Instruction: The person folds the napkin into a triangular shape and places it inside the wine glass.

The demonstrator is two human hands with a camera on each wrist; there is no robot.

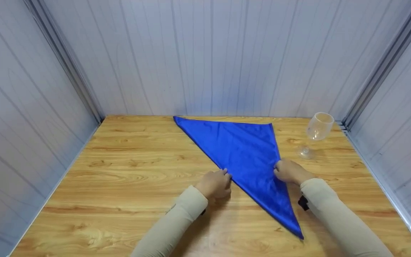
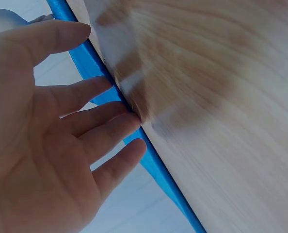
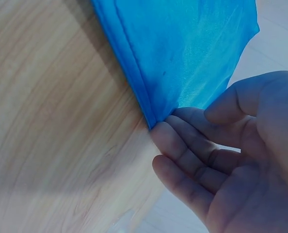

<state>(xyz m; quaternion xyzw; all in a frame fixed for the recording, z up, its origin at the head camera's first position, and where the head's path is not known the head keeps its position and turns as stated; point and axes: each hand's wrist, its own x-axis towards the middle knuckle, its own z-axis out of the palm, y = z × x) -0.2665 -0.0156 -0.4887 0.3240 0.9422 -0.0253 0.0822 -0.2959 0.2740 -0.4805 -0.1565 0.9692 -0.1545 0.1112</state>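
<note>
A blue cloth [image 1: 241, 150], folded into a triangle, lies on the wooden table with its long folded edge towards the left hand. The left hand [image 1: 215, 184] touches the middle of that edge; in the left wrist view the fingers [image 2: 110, 133] are spread and nearly straight against it, thumb apart. On the cloth's right edge rests the right hand [image 1: 291, 172]. Seen from the right wrist, its fingers [image 3: 170, 141] are loosely bent with the tips at the cloth's hem, and the thumb lies near the index finger. Small creases show in the cloth beside this hand.
A clear wine glass [image 1: 319, 126] stands upright on the table [image 1: 130, 171] at the back right, beyond the right hand. Pale panelled walls [image 1: 212, 57] enclose the table at the back and both sides.
</note>
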